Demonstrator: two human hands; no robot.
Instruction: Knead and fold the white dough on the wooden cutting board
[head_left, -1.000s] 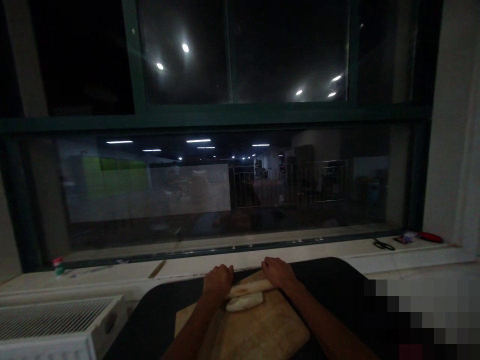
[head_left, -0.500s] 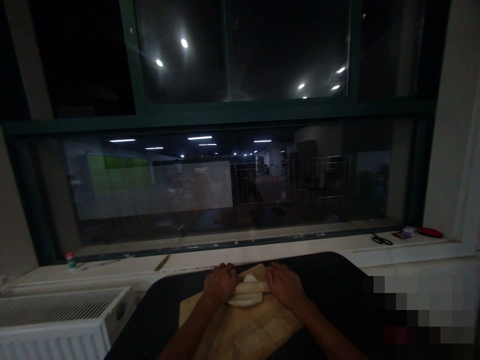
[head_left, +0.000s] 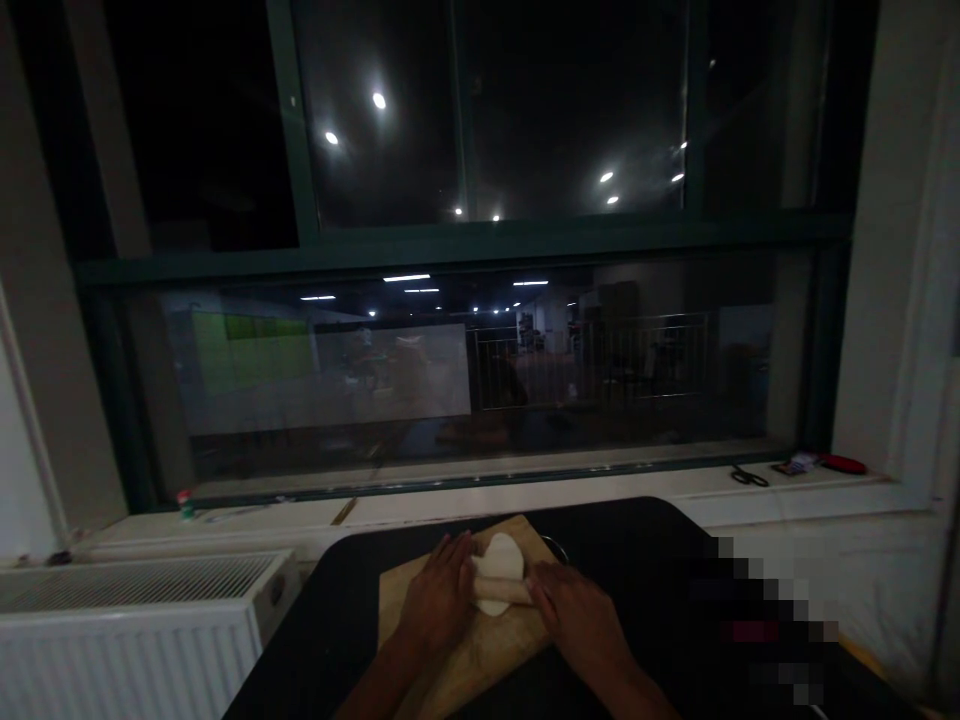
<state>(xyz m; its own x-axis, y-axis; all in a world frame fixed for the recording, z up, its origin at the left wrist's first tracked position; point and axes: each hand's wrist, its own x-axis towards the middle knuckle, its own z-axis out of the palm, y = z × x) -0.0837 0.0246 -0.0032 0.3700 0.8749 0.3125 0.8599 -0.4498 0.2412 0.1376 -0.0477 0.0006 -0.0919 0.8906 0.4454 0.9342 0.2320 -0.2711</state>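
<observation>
A light wooden rolling pin (head_left: 501,591) lies across a flat piece of pale dough (head_left: 504,553), which shows on both its far and near sides. Under the dough is a wooden board (head_left: 484,655), set at an angle. My left hand (head_left: 441,592) is on the pin's left end, its fingers pointing away from me. At the other end, my right hand (head_left: 576,612) has its fingers curled over the pin. Both pin ends are hidden by my hands.
The board rests on a black table (head_left: 637,560). Behind it, a window sill (head_left: 450,510) bears scissors (head_left: 749,477), a red object (head_left: 843,464) and a small red-topped bottle (head_left: 185,504). A white radiator (head_left: 142,640) stands at left. A thin ring-like edge (head_left: 556,548) shows beyond the board.
Both hands have drawn the rolling pin toward me over the dough, so more dough shows beyond it. My left fingers are straighter. The whole view has shifted a little.
</observation>
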